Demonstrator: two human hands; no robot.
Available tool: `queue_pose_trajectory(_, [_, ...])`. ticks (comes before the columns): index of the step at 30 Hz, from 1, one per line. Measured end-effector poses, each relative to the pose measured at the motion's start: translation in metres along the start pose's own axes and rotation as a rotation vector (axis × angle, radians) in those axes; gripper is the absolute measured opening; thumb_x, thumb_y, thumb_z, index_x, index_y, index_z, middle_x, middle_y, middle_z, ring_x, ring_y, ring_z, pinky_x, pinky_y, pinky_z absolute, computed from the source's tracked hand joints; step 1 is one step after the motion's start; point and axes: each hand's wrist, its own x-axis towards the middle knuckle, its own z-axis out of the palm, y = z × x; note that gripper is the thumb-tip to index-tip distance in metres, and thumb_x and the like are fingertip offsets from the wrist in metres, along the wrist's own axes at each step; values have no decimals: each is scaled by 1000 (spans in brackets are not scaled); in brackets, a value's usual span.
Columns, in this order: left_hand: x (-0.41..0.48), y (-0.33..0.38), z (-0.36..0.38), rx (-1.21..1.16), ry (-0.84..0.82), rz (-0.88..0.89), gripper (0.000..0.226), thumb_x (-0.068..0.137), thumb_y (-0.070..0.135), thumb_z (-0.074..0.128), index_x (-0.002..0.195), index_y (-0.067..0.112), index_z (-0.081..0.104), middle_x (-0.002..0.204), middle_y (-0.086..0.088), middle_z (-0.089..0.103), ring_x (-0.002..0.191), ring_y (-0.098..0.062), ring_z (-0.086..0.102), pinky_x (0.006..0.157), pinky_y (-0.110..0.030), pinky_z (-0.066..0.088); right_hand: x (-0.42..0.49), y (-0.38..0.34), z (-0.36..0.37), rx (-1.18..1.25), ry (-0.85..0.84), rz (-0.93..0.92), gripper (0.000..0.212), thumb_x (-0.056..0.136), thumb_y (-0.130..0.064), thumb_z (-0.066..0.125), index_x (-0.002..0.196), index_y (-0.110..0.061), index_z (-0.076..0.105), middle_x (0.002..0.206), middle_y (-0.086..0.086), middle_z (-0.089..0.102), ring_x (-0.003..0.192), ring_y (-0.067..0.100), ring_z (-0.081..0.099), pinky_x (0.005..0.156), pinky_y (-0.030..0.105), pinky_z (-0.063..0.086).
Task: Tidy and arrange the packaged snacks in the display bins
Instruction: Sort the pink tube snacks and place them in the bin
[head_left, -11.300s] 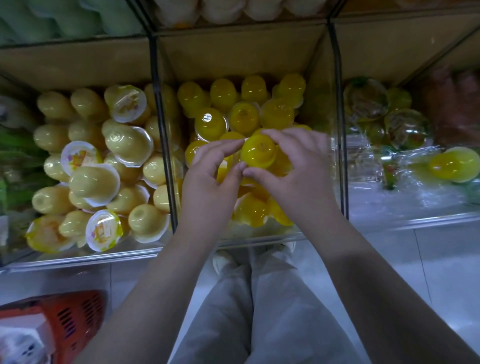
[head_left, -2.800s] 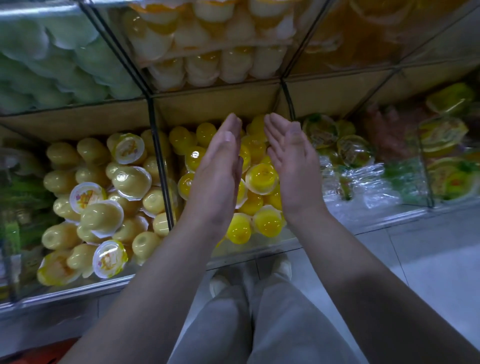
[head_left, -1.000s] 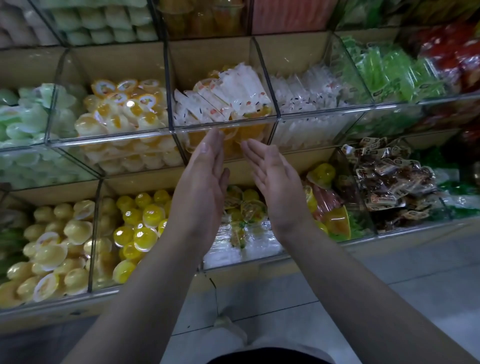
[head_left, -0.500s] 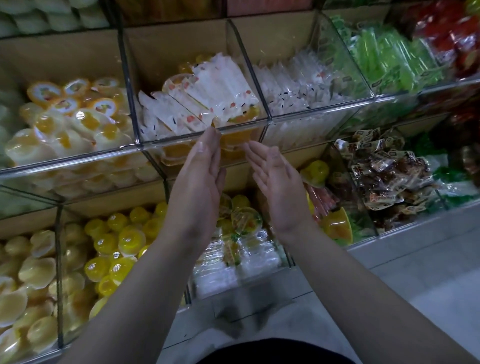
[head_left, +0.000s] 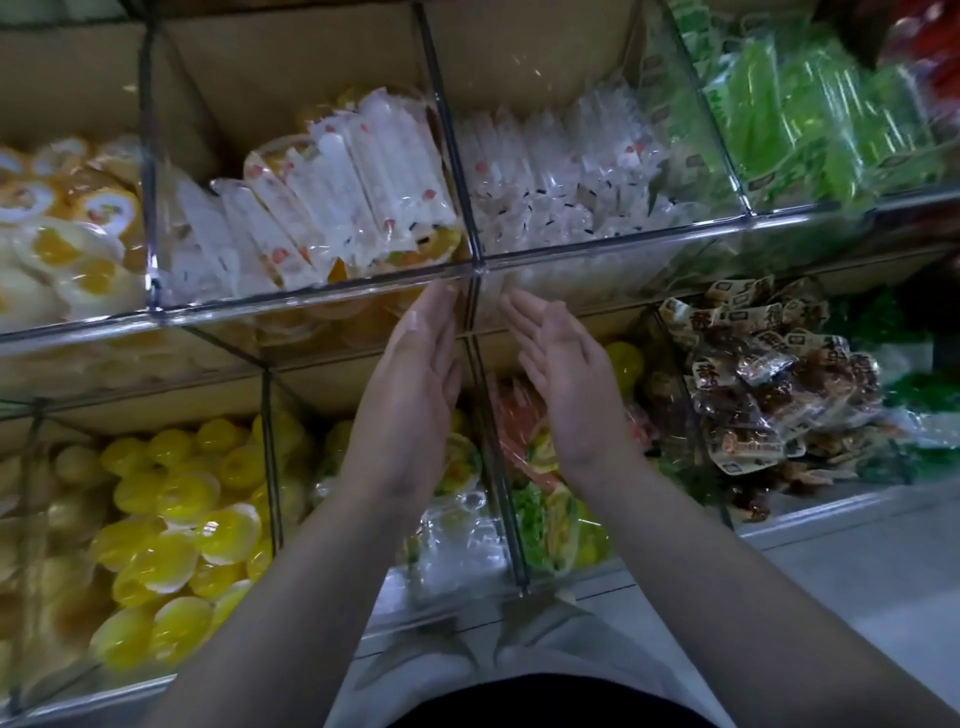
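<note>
I see the left hand (head_left: 410, 395) and right hand (head_left: 566, 384) flat and empty before the upper bin (head_left: 311, 300) front edge, white snack packets (head_left: 363, 176) inside it, the brown packets (head_left: 779, 374) print too blurred to read.

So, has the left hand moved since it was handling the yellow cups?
Yes: the left hand rose from the yellow cups to the upper bins' front rim.

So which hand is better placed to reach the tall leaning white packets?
Left, probably: the left hand, open, points at the white packets; the right hand, also open, lies past the divider, below the neighbouring bin.
</note>
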Motion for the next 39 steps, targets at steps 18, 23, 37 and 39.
queue_pose_trajectory(18, [46, -72, 96, -47, 72, -146, 71, 90, 53, 26, 152, 19, 24, 156, 7, 30, 136, 0, 32, 113, -25, 24, 38, 47, -114, -25, 55, 121, 47, 88, -53, 39, 126, -28, 53, 133, -5, 58, 124, 2, 52, 108, 25, 39])
queue_pose_trajectory(23, [60, -97, 108, -57, 114, -190, 53, 102, 41, 20, 152, 23, 24, 156, 8, 30, 142, -6, 27, 111, -23, 24, 47, 61, -142, -46, 84, 150, 31, 93, -54, 42, 109, -34, 60, 119, -15, 64, 116, -2, 56, 99, 19, 41])
queue_pose_trajectory(37, [82, -161, 88, 5, 223, -341, 58, 99, 56, 36, 145, 21, 41, 137, 7, 53, 123, -5, 52, 87, -22, 43, 47, 97, -149, -250, -19, 460, 29, 96, -57, 39, 106, -38, 59, 119, -8, 62, 115, 13, 57, 105, 43, 44])
queue_pose_trajectory(39, [82, -165, 86, -33, 218, -367, 47, 103, 48, 28, 141, 27, 45, 124, 18, 56, 113, 5, 54, 83, -18, 42, 48, 100, -145, -295, -46, 505, 29, 98, -51, 42, 115, -32, 58, 119, -5, 62, 114, 14, 57, 102, 39, 45])
